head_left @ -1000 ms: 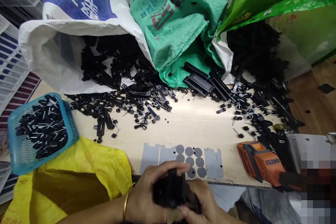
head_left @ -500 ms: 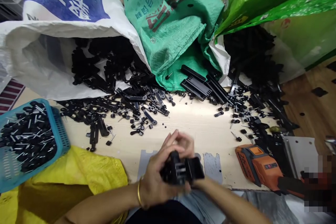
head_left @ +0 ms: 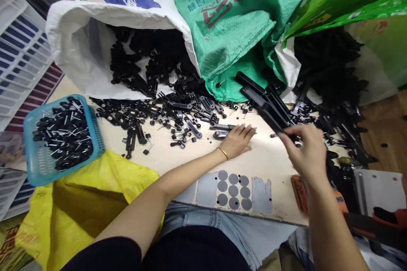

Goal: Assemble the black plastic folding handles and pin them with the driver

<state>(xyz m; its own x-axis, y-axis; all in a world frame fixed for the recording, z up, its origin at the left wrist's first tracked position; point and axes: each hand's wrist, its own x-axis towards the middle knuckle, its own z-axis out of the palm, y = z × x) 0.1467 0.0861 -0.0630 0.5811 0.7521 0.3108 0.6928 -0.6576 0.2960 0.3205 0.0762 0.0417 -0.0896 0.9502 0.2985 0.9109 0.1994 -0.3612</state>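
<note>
In the head view, the right hand (head_left: 307, 148) has its grip closed on a long, narrow black plastic bar (head_left: 270, 116), thumb and fingers pinching the near end; the bar slants above the right half of the pale wooden worktop (head_left: 203, 161), its far end over the black ribbed plates (head_left: 251, 93) at the mouth of the green woven sack (head_left: 229, 46) by the far edge; the left hand (head_left: 237, 142), with a thin gold-coloured bangle (head_left: 224, 152) at its wrist, reaches over the middle of the worktop, its grip open, fingers outstretched; slim dark bar-shaped pieces (head_left: 220, 134) lie beside and partly under it, though whether the palm touches them is hidden; toward the left end stands a blue plastic basket (head_left: 99, 135) filled with black-headed metal pins (head_left: 65, 135); flat grey discs (head_left: 233, 191) lie along the near edge; near the right corner, an orange power tool (head_left: 298, 192) sits partly behind the right forearm.
</note>
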